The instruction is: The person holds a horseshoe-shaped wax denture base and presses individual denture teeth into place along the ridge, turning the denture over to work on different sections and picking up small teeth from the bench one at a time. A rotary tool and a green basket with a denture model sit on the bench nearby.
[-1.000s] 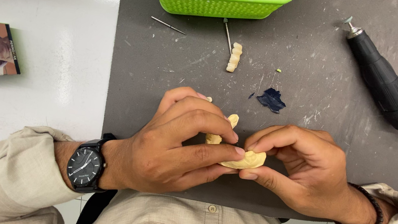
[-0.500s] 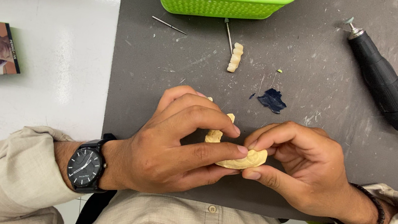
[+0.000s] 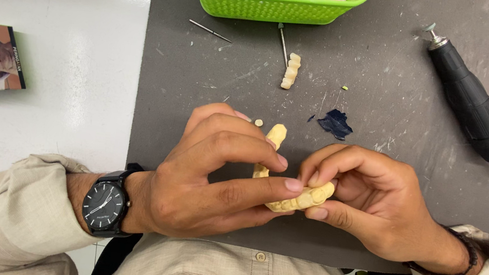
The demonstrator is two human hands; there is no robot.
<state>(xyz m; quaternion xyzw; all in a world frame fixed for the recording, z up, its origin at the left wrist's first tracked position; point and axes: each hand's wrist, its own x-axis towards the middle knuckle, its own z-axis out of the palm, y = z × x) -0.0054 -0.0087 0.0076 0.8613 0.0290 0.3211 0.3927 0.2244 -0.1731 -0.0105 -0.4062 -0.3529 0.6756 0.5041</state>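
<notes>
Both hands meet low over the dark grey mat [image 3: 201, 88] on the counter [image 3: 44, 100]. The left hand [image 3: 208, 176] and the right hand [image 3: 373, 200] are each closed on the same cream-coloured dental cast [image 3: 302, 197], pinched between thumb and fingertips and held just above the near edge of the mat. A second cream cast piece [image 3: 274, 136] shows behind the left fingers. A short row of cream teeth [image 3: 291, 70] lies farther back, near a thin metal bur [image 3: 210, 30]. A green basket [image 3: 273, 1] sits at the far edge. A black rotary handpiece [image 3: 470, 100] lies to the right, well apart. A small dark blue scrap [image 3: 335, 124] lies between the teeth row and the right hand.
</notes>
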